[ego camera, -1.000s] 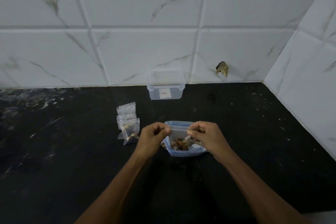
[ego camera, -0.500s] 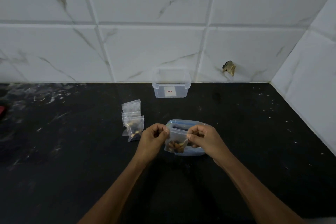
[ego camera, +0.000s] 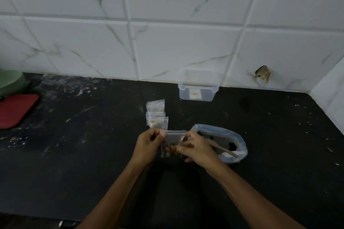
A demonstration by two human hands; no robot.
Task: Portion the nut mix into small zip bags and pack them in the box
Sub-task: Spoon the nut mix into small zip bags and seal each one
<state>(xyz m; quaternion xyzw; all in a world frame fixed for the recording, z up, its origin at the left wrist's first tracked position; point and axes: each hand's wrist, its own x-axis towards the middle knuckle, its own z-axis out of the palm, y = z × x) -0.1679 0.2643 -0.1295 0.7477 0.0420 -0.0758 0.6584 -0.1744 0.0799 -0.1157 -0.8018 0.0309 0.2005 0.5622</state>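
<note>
Nuts fill the bottom of a small clear plastic zip bag (ego camera: 172, 143) held upright above the black speckled stone counter (ego camera: 270, 145), the left hand (ego camera: 148, 145) pinching its top left corner and the right hand (ego camera: 197, 149) pinching its right edge, fingers curled. Just right lies a large crinkled blue-rimmed zip bag (ego camera: 240, 142), mouth open, with a flat wooden scoop (ego camera: 222, 149) inside; just beyond the hands rests a stack of small filled bags (ego camera: 156, 115). Far back against the white marbled tile wall (ego camera: 167, 42) stands a clear rectangular plastic box (ego camera: 197, 90), lidless.
</note>
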